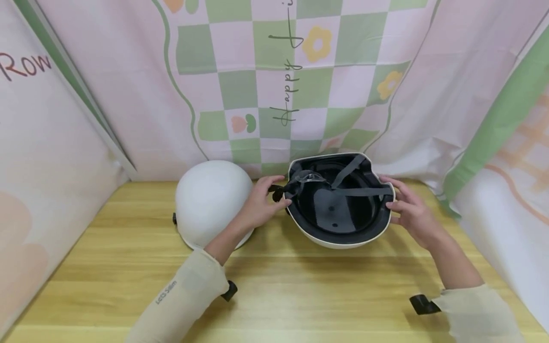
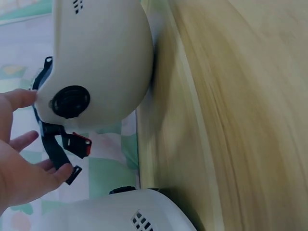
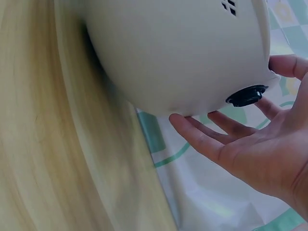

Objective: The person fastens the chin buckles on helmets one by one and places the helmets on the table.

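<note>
Left hand (image 1: 263, 202), right hand (image 1: 409, 209) grasp upturned helmet (image 1: 334, 214) by opposite sides, over worktop (image 1: 283, 295), beside second helmet (image 1: 212, 200). Only head view shows dark interior; only left wrist, red-edged buckle (image 2: 78, 145). Curtain (image 1: 293, 85) reads "Happy", sleeve (image 1: 180, 300) "Lets".

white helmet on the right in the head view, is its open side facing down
No, the white helmet has its open side up, showing the black lining and gray straps inside.
</note>
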Available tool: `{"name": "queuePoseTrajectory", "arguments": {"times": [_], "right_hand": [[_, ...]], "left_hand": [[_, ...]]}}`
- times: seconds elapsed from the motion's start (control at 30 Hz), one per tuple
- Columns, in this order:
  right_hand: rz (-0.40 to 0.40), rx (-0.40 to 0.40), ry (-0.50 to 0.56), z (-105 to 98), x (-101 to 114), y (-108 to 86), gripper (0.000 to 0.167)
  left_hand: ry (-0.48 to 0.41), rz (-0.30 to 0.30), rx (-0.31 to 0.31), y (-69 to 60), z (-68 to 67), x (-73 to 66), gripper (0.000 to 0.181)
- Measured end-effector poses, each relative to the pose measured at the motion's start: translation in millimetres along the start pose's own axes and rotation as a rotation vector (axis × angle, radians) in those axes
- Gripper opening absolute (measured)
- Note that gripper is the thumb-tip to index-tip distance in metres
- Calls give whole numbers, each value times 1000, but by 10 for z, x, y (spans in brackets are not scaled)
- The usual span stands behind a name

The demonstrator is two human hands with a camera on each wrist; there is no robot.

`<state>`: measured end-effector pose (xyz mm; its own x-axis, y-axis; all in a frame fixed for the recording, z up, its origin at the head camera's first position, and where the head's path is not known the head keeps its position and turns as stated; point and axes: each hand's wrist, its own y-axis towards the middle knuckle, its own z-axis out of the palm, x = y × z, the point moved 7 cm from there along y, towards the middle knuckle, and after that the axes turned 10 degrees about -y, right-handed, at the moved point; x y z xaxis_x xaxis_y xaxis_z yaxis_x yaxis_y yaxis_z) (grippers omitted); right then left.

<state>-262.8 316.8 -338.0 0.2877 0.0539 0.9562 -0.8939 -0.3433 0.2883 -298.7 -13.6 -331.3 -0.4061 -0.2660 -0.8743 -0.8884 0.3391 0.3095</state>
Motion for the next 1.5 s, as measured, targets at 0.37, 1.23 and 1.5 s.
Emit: {"name": "queuePoseTrajectory", "arguments": {"times": [0.37, 1.23, 1.5], "right_hand": [[-10, -9, -280, -86, 10, 24, 63], [-288, 3, -1089, 928, 542, 709, 42], [-307, 116, -1068, 1155, 446, 889, 40]], "left_hand": [[-61, -109, -23, 12, -26, 48, 74], [-156, -17, -45, -8, -14, -40, 68], [-126, 17, -46, -9, 9, -79, 63]]}}
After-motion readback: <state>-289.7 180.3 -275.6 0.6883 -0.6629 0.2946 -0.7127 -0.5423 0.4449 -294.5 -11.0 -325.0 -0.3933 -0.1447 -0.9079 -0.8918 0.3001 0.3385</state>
